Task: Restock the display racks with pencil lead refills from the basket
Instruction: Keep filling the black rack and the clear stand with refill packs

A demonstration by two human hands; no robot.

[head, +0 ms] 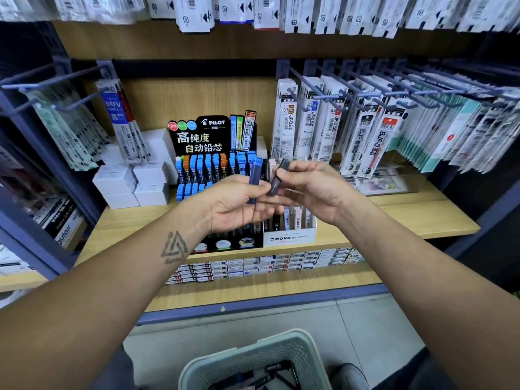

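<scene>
My left hand (239, 204) pinches a blue lead refill case (255, 175), held upright in front of the shelf. Close beside it, my right hand (312, 190) grips a dark grey lead refill case (278, 177), tilted, its lower end near my left fingertips. Behind both hands stands the black Pilot display rack (208, 153) with rows of blue and orange refill cases. A white Mono display box (289, 236) with several refills sits to its right, partly hidden by my hands. The pale green basket (253, 358) stands on the floor below, with dark refill packs inside.
White boxes (132, 181) are stacked left of the rack on the wooden shelf (408, 215). Hooks with hanging pen refill packs (365, 128) jut out at right and left. Small flat boxes (253, 266) line the lower shelf.
</scene>
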